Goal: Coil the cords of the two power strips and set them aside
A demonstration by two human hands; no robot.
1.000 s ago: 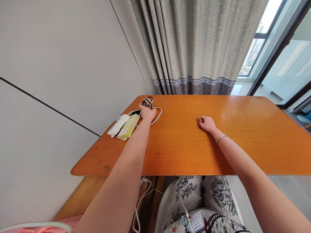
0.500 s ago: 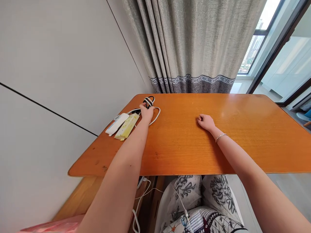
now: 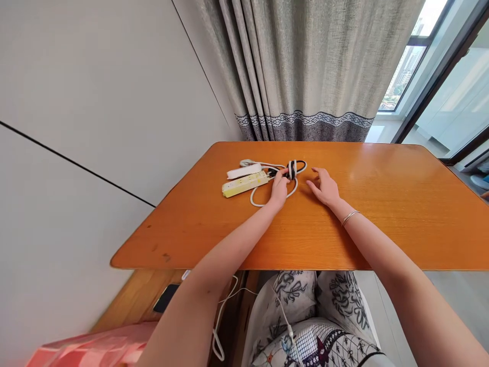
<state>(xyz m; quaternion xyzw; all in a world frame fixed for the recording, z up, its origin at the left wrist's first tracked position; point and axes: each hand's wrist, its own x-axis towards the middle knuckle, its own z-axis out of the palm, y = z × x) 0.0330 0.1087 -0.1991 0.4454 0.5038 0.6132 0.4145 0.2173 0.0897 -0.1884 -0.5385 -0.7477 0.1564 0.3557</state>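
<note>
My left hand (image 3: 280,190) grips a tangled bundle of black and white power cords (image 3: 292,169) near the middle of the table, its fingers partly hidden behind the cords. Left of it lie a yellow-and-white power strip (image 3: 245,184) and a white power strip (image 3: 244,171), side by side. Black plugs sit at the right end of the yellow strip, partly covered by the hand. A loop of white cord (image 3: 256,205) curves below my left wrist. My right hand (image 3: 324,188) is just right of the bundle, apart from it, fingers spread and holding nothing.
The orange wooden table (image 3: 389,219) reaches to a grey curtain (image 3: 321,66) at the back and a white wall panel (image 3: 76,81) on the left. Below its front edge are white cables (image 3: 217,326), a dark phone-like object (image 3: 166,297) and pink material (image 3: 95,346).
My left hand has moved right with the cords, and both power strips have come along, turning to lie more sideways. My right hand has gone from curled to open.
</note>
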